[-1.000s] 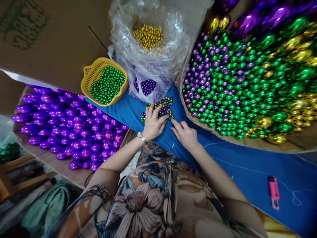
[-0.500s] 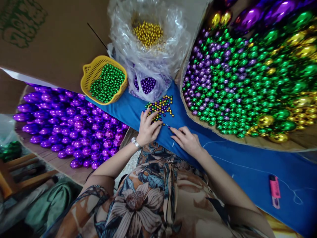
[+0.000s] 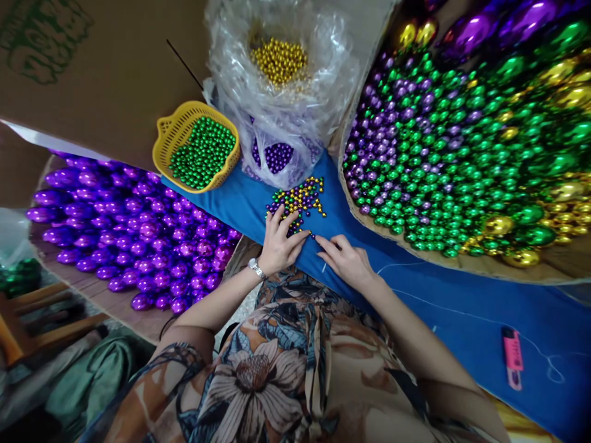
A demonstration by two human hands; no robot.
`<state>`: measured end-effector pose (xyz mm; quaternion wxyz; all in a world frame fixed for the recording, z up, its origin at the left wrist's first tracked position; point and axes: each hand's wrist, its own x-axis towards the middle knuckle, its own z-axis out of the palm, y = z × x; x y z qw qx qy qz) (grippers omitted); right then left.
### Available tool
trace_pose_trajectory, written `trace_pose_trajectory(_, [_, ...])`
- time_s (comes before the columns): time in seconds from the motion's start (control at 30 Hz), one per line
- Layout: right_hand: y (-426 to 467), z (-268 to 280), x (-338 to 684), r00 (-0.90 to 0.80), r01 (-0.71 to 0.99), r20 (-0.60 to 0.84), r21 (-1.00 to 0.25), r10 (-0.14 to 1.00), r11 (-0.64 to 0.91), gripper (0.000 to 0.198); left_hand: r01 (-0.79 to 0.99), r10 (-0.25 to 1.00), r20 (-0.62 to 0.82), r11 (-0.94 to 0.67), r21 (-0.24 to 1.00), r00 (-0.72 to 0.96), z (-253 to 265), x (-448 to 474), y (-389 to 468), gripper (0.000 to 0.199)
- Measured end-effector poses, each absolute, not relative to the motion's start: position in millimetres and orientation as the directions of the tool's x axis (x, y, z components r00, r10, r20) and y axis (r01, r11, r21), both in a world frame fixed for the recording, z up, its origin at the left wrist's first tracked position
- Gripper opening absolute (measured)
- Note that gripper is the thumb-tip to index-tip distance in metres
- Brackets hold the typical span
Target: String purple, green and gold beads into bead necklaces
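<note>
My left hand point(image 3: 281, 243), wearing a silver watch point(image 3: 255, 267), has its thumb and index finger pinched at a small bead, mostly hidden. Its other fingers spread over a loose pile of green, gold and purple beads point(image 3: 302, 197) on the blue cloth. Facing it, my right hand point(image 3: 344, 261) pinches what looks like a thin needle, largely covered by the fingers. A dark purple bead point(image 3: 313, 235) sits between the fingertips of both hands. White thread point(image 3: 443, 306) trails to the right across the cloth.
A yellow basket point(image 3: 159, 147) of green beads stands left of clear plastic bags point(image 3: 323, 67) holding gold and purple beads. Cardboard with shiny purple beads point(image 3: 148, 231) lies left; a carton of mixed beads point(image 3: 425, 160) is right. A pink-and-black cutter-like tool point(image 3: 512, 357) rests on the blue cloth point(image 3: 466, 332).
My hands have come closer together, closing the gap between left fingertips and the purple bead. The thin shaft seen between them earlier is now mostly covered. The view has shifted slightly.
</note>
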<state>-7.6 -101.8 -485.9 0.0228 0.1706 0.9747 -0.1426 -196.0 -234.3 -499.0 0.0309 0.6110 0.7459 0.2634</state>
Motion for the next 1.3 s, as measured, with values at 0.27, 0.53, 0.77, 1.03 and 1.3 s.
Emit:
trace_pose_trajectory(0.27, [-96.1, -489.4, -22.0, -0.937, 0.326, 0.011, -0.332, 0.349, 0.885, 0.041, 0.859, 0.905, 0.263, 0.179, 0.479, -0.336, -491.2, -202.0, -232.6, 0.022])
trace_pose_trajectory(0.53, [-86.7, -487.3, -39.9, -0.935, 0.347, -0.047, -0.331, 0.352, 0.877, 0.045, 0.839, 0.879, 0.228, 0.28, 0.466, -0.42, -495.7, -213.2, -222.9, 0.028])
trace_pose_trajectory(0.77, [-86.3, -486.5, -41.1, -0.944, 0.327, -0.079, -0.307, 0.319, 0.893, 0.045, 0.867, 0.883, 0.271, 0.244, 0.434, -0.383, -499.5, -214.3, -227.9, 0.026])
trace_pose_trajectory(1.03, [-84.4, -484.8, -39.6, -0.953, 0.297, -0.043, -0.309, 0.298, 0.904, 0.044, 0.858, 0.882, 0.261, 0.249, 0.45, -0.393, -499.6, -214.6, -229.7, 0.026])
trace_pose_trajectory(1.3, [-82.5, -485.3, -39.7, -0.964, 0.265, -0.06, -0.303, 0.259, 0.915, 0.044, 0.838, 0.877, 0.234, 0.274, 0.472, -0.419, -499.2, -214.5, -227.5, 0.026])
